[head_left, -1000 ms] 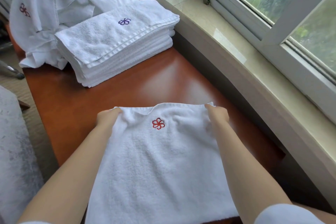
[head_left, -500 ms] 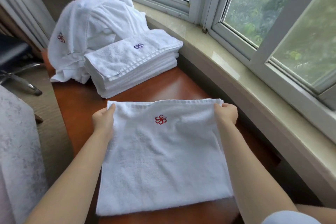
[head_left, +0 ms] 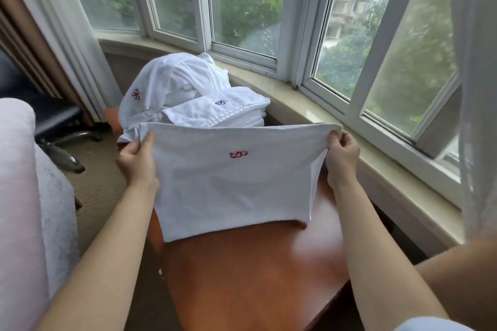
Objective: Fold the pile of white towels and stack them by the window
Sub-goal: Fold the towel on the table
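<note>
Soft window daylight, motion blur, wide-angle bending

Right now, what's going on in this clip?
A person is folding white towels at a wooden table by the window. The left hand and right hand each pinch a top corner of a towel with a red flower mark, holding it up off the table. Behind it sit a stack of folded towels and an unfolded pile.
</note>
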A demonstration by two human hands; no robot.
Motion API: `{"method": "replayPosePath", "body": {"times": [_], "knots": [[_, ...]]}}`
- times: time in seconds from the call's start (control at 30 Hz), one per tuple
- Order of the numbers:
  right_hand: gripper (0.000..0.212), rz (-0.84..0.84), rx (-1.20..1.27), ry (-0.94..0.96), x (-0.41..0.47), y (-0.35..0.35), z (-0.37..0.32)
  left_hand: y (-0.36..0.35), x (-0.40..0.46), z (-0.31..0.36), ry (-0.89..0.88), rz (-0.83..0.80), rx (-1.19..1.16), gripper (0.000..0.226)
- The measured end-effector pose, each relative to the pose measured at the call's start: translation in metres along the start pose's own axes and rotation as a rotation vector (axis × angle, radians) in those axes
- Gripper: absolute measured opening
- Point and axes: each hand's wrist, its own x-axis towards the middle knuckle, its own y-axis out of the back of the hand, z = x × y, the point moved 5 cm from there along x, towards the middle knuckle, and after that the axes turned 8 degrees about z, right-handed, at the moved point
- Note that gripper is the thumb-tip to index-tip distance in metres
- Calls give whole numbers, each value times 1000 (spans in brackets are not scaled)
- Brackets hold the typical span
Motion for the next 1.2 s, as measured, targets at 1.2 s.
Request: {"method": "replayPosePath", "body": {"times": [1.2], "knots": [[26,-38,-131,-373,48,-63,57,-30,7,-42,-17,27,246,16]]}}
